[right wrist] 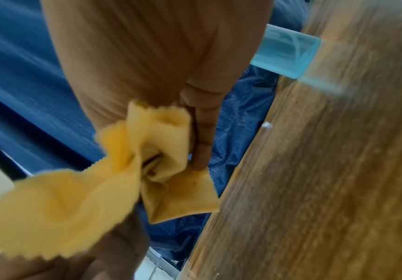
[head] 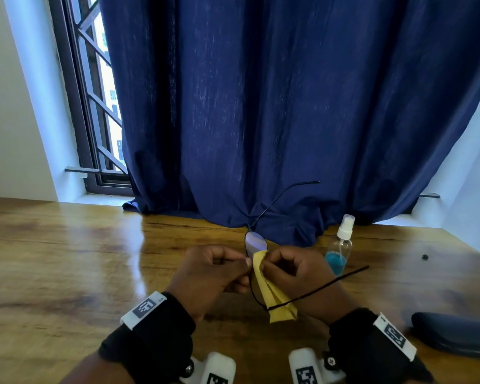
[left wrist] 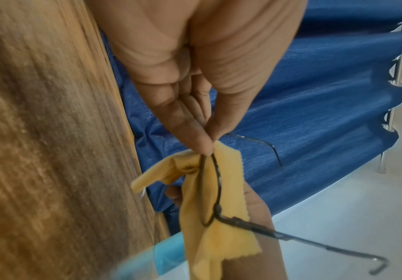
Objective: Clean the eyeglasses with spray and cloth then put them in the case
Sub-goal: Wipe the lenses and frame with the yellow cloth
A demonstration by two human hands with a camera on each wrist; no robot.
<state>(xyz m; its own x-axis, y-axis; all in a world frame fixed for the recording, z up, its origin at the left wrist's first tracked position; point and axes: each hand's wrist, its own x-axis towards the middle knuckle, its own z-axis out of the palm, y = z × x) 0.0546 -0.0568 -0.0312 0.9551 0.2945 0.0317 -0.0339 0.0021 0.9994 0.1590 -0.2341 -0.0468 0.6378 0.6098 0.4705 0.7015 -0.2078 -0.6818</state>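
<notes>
A wooden table point(head: 67, 259) is seen before a blue curtain point(head: 261, 106). Above it, glasses point(head: 256, 243) are pinched by the left hand point(head: 211, 275); a cloth point(head: 272, 295) is gripped against them by the right hand point(head: 294, 273). A spray point(head: 340, 245) and case point(head: 455, 338) are set to the right.

At the left wrist, the rim point(left wrist: 215, 189) is pinched at the fingertips point(left wrist: 202, 142).

At the right wrist, the cloth point(right wrist: 156, 151) is bunched under curled fingers point(right wrist: 202, 132).

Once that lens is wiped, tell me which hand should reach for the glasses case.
Right. The dark case lies on the table beside the right hand, which only pinches the yellow cloth. The left hand pinches the eyeglasses at the frame and is farther from the case.
</notes>
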